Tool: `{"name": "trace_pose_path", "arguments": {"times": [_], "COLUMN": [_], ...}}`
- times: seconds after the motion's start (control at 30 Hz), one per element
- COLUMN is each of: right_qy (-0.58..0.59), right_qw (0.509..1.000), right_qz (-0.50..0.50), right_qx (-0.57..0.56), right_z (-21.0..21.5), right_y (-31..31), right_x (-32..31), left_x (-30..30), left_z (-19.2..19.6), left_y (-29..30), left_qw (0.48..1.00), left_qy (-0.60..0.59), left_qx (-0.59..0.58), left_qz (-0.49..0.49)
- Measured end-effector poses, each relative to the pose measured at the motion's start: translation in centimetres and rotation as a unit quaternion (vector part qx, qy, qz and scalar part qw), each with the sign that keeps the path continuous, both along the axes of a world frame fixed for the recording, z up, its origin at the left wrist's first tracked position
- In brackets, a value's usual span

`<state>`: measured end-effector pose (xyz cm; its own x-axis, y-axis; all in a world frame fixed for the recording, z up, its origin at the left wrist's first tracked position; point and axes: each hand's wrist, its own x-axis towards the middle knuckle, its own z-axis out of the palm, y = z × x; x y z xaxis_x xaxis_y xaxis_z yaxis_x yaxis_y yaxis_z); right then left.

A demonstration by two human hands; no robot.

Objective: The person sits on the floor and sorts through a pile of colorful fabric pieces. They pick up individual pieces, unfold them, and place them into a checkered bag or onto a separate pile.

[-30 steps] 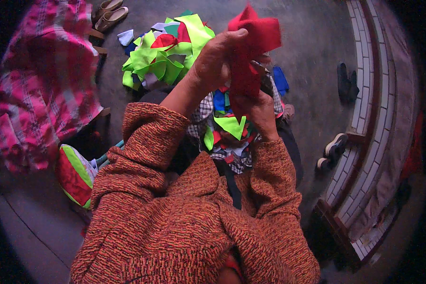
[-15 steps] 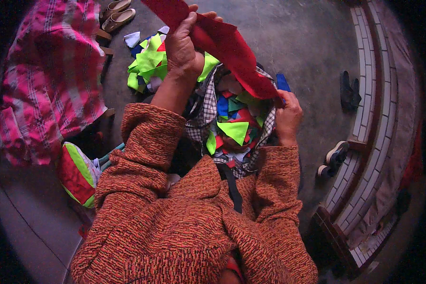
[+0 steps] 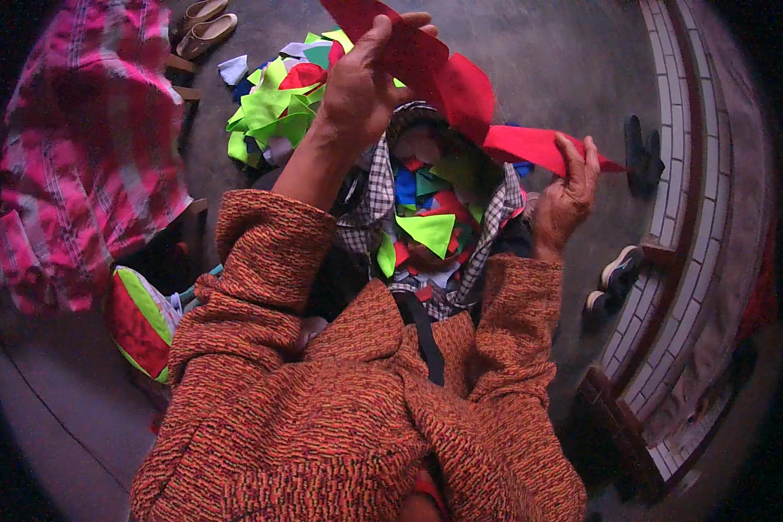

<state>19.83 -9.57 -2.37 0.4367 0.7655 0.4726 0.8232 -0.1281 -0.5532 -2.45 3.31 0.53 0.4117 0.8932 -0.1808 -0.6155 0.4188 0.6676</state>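
Observation:
A long strip of red cloth [image 3: 465,94] stretches between my two hands, folded in the middle and coming to a pointed end on the right. My left hand [image 3: 361,91] grips its upper part, thumb on top, with some fingers hidden behind the cloth. Near the pointed end, the fingers of my right hand [image 3: 567,196] close on the strip. Below it, a black-and-white checked cloth bag [image 3: 379,187] gapes in front of me. Inside lie red, blue, green and pale fabric scraps, with a bright yellow-green scrap [image 3: 428,231] on top.
A heap of fabric scraps [image 3: 274,109] lies on the floor at the far left. Pink plaid cloth [image 3: 87,157] hangs at the left, above a red-and-green stuffed piece [image 3: 141,322]. Shoes [image 3: 619,274] and dark slippers [image 3: 642,157] stand by a tiled step [image 3: 670,209] at right.
My right hand has moved right and slightly forward, its fingers now raised around the strip's end. My left hand has shifted right, and the red cloth has swung right with a fold showing.

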Motion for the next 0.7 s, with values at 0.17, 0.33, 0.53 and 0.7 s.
{"name": "trace_pose_path", "arguments": {"times": [0.17, 0.33, 0.53, 0.7], "right_qy": [-0.048, -0.073, 0.036, 0.103], "right_qw": [0.992, 0.964, 0.95, 0.96], "right_qz": [0.102, 0.246, 0.247, 0.215], "right_qx": [0.055, 0.075, 0.186, 0.15], "right_z": [1.4, 1.2, -0.9, -1.7], "right_y": [0.3, -0.4, 0.0, -0.6], "right_x": [-1.6, -4.6, -7.0, -6.3], "left_x": [1.8, 3.4, 3.7, 3.5], "left_z": [0.4, -0.3, -1.2, -2.3], "left_y": [-1.5, -2.8, -4.0, -4.0], "left_qw": [0.991, 0.972, 0.956, 0.943], "left_qy": [0.013, -0.074, 0.1, 0.13], "left_qx": [0.001, -0.048, 0.059, 0.092], "left_qz": [-0.137, -0.217, -0.271, -0.292]}}
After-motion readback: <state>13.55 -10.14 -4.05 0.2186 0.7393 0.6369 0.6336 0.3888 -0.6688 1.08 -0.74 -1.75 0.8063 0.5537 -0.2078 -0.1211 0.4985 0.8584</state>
